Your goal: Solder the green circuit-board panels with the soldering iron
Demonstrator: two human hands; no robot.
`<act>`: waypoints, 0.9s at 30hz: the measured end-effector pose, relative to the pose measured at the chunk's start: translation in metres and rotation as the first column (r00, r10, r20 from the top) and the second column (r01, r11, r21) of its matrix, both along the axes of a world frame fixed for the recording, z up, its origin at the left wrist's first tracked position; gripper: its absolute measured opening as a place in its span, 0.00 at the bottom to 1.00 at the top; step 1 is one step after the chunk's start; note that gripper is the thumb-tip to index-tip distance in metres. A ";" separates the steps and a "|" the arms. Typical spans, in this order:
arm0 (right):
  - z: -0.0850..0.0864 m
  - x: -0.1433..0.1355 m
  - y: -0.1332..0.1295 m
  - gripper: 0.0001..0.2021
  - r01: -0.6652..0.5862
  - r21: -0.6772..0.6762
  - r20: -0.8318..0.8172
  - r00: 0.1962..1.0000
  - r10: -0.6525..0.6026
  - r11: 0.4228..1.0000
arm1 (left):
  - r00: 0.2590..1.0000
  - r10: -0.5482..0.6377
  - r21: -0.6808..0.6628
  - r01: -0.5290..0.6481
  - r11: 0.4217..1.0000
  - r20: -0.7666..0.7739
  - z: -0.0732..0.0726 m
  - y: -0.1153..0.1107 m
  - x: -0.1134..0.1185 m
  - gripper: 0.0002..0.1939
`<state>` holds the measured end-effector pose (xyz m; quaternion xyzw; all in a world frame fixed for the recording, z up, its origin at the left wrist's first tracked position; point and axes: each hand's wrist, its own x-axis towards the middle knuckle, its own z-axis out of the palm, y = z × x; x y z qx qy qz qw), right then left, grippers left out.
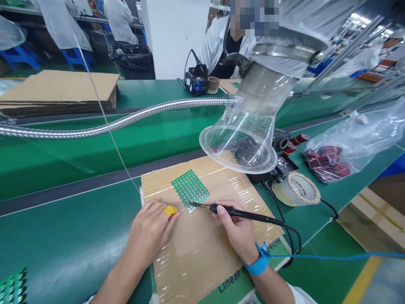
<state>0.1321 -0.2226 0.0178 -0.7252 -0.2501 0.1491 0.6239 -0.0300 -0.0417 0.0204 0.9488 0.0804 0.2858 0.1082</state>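
Note:
A green circuit board panel [190, 188] with rows of small shiny pads lies on a taped cardboard sheet [202, 249]. My right hand [236, 230] is closed round a black soldering iron [249, 215], whose metal tip meets the panel's lower edge. A blue strap circles that wrist. Left of the tip, my left hand [153, 223] pinches a thin solder wire [182, 209], with a yellow cover on one finger. The strand runs up from behind this hand to the upper left.
A clear fume funnel [238, 143] on a metal hose [126, 122] hangs above the sheet. Right of it are a tape roll [297, 188] and a bag of dark red wires [332, 160]. Stacked cardboard [60, 90] lies back left. A person sits opposite.

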 end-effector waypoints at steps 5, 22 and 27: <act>-0.002 0.000 -0.002 0.11 -0.012 -0.013 0.000 1.000 0.012 1.000 | 1.000 -0.003 -0.014 0.003 1.000 -0.012 -0.001 0.000 -0.001 0.08; -0.005 0.002 -0.002 0.09 -0.027 0.001 0.003 1.000 0.027 1.000 | 0.999 0.042 0.030 -0.041 0.999 -0.029 -0.002 -0.002 0.004 0.08; -0.003 0.002 0.000 0.09 -0.024 0.018 0.006 1.000 0.024 1.000 | 0.999 0.042 0.016 -0.042 0.999 -0.025 0.000 -0.004 0.006 0.07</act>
